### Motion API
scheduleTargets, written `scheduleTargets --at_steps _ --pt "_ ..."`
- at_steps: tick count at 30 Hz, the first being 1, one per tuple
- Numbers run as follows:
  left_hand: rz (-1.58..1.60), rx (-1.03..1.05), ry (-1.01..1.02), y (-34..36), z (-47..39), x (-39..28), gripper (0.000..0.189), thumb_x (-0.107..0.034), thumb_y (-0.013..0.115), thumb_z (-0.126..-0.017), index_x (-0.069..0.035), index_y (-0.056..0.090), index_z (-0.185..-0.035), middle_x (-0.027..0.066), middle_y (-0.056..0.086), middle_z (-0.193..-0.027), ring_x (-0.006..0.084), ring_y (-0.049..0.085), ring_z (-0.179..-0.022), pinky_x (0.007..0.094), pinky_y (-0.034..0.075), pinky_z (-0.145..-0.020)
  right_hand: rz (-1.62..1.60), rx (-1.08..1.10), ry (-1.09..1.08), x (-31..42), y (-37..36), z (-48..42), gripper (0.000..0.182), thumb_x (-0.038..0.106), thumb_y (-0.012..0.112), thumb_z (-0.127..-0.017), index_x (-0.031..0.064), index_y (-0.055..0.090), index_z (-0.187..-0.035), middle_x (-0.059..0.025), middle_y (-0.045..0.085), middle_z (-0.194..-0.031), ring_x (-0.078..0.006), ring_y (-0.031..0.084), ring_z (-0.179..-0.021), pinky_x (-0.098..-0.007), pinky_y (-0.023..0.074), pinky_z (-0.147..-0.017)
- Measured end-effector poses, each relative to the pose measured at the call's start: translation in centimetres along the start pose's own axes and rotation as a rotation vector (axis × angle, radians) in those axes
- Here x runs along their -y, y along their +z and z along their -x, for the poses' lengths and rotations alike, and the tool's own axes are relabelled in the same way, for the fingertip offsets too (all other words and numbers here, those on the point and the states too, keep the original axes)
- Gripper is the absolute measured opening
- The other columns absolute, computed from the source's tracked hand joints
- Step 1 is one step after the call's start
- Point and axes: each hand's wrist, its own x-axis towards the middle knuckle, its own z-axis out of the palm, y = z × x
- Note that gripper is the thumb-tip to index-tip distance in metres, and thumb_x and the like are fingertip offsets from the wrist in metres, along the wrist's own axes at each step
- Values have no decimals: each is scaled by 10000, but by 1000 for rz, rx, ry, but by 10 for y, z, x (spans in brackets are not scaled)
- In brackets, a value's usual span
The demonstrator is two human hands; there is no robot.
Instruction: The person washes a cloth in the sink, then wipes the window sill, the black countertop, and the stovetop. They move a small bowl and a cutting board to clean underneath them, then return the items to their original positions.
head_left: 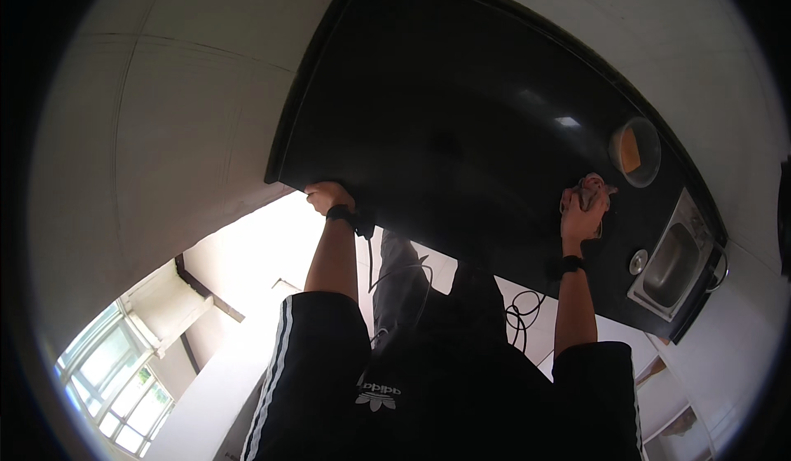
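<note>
A crumpled cloth [592, 190], pinkish and grey, is bunched under the fingers of my right hand [581, 217] on the black countertop [432, 90]. Just beyond it, to the upper right, stands a clear bowl [646, 152] with an orange-yellow piece [630, 151] inside, its material unclear. My left hand [329, 197] rests curled at the near left edge of the counter, its fingertips partly hidden; no object shows in it. Both wrists wear black bands.
A steel sink [672, 263] is set into the counter at the right, with a round metal piece [638, 262] beside it. Walls border the counter's left and far sides. A black cable [525, 312] lies coiled on the floor, and another hangs near my left wrist.
</note>
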Motion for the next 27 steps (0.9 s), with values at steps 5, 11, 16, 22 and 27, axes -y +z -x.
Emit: scheduleTargets --at_steps 5,11,16,22,27 --pt "-77 -24 -114 10 10 -12 664 -444 174 -1037 82 511 -1260 338 593 -1259 491 577 -1162 551 462 -996 110 -26 -354 167 120 -59 702 327 789 -783 7 558 -1363 -206 548 -1403 -372 552 -1256 -489 489 -1032" --pt "-54 -88 -237 12 13 -22 633 -453 163 -1043 19 540 -1230 290 639 -1216 471 617 -1109 561 479 -969 86 -32 -808 365 246 -22 629 387 816 -711 38 644 -1205 -185 623 -1238 -357 588 -1146 -489 517 -922" --pt "-118 -77 -224 11 9 -19 640 -461 166 -1044 18 556 -1214 279 657 -1170 475 627 -1070 557 508 -929 -117 301 -1044 442 278 107 640 327 826 -654 135 627 -1230 -92 616 -1255 -320 577 -1188 -460 502 -942" --pt "35 -26 -234 1 12 -28 685 -503 160 -1025 21 512 -1291 272 599 -1287 455 594 -1149 530 497 -990 -135 439 -1030 438 271 78 577 344 797 -719 130 636 -1230 -121 635 -1236 -316 618 -1149 -448 509 -974" --pt "64 92 -233 -14 31 -41 705 -512 165 -1020 33 432 -1379 259 535 -1386 434 567 -1208 506 488 -1027 41 355 -492 337 185 -90 681 440 737 -783 57 575 -1323 -192 616 -1301 -380 617 -1152 -470 519 -969"
